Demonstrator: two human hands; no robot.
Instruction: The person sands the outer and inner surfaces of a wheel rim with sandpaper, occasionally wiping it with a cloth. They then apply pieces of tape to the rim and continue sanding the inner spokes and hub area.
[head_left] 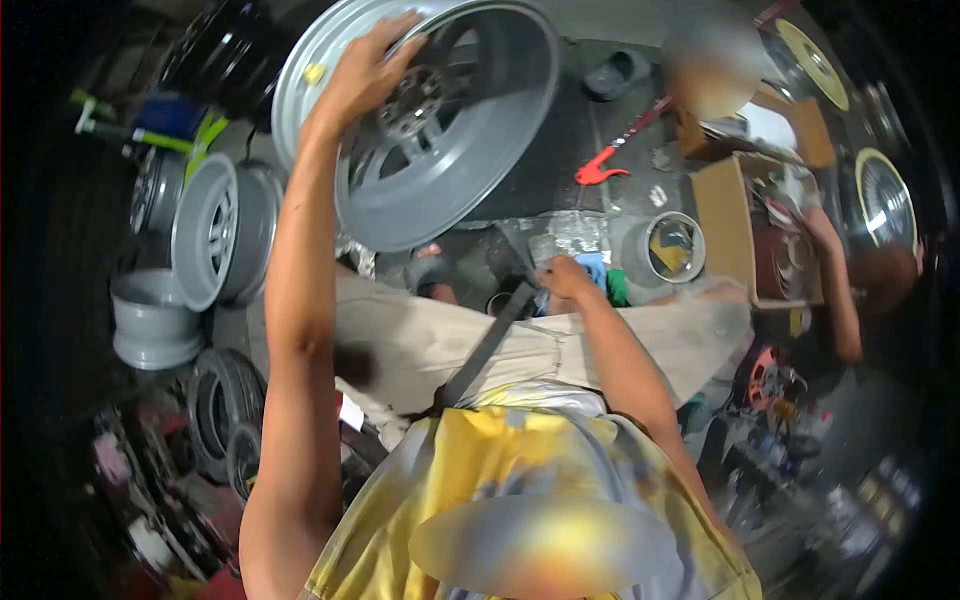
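Observation:
A large grey wheel rim stands tilted in front of the body. My left hand grips its upper left part, fingers over the edge and thumb toward the inside. My right hand is closed low in front of the lap, below the rim and apart from it. What it holds is too small to make out. Beside that hand lie a blue cloth and a green cloth. A dark strap runs across the light trousers up to near the right hand.
At the left are more rims and tires. A red-handled tool and a round can lie ahead right. Another person's hand is at a cardboard box. Small tools and parts lie at the lower right.

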